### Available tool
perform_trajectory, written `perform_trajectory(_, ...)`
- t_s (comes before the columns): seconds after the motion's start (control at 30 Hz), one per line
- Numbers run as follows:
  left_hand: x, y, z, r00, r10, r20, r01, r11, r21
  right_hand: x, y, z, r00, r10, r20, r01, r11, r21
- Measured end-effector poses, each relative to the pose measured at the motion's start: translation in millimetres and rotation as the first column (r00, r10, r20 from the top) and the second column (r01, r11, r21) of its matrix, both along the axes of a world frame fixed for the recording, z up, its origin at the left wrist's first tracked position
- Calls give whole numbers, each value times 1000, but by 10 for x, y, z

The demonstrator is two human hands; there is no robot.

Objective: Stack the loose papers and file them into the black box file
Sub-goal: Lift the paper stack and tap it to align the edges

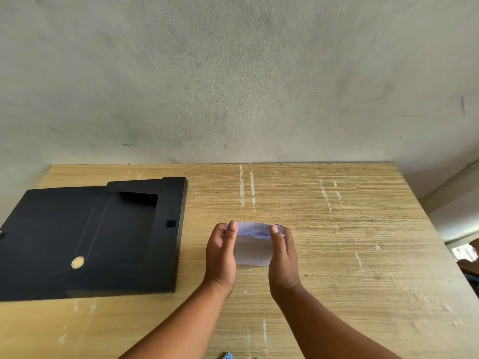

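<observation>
A small stack of white papers [252,248] stands on its lower edge on the wooden table [337,229], held upright between both hands. My left hand [221,257] grips its left side and my right hand [282,257] grips its right side, thumbs over the top edge. The black box file [90,237] lies open and flat at the left of the table, about a hand's width from my left hand. Its lid flap with a round metal ring points left. I see no papers in its tray.
A grey plaster wall [233,73] rises right behind the table's far edge. The table's right edge runs diagonally at the right, with dim floor and objects beyond it. White scuff marks streak the table top.
</observation>
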State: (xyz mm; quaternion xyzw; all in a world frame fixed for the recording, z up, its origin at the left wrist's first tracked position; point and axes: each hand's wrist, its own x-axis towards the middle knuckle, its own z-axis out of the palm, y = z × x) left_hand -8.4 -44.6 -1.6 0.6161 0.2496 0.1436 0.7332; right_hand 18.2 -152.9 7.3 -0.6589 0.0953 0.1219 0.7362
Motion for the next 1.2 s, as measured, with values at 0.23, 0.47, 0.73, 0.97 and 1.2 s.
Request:
perform_trajectory(0.23, 72, -30, 91, 998, 49, -36, -49, 999, 14, 23, 43, 46, 1000, -7, -3, 7, 999, -33)
perform_trajectory(0.47, 51, -23, 12, 995, 75, -71, -75, 997, 1, 20, 24, 63, 999, -15, -31, 14, 999, -44)
perform_trajectory(0.73, 45, -45, 55, 994, 54, -100, -53, 998, 15, 22, 31, 75, 999, 7, -36, -9, 997, -71)
perform_trajectory(0.97, 61, -37, 4, 990, 59, -132, -53, 997, 54, 21, 35, 67, 1000, 21, -16, -22, 997, -72)
perform_trajectory(1.2, -63, 32, -61, 978, -209, -28, 207, 977, -49, -42, -146, -175, 961, 274, 44, -263, 950, -170)
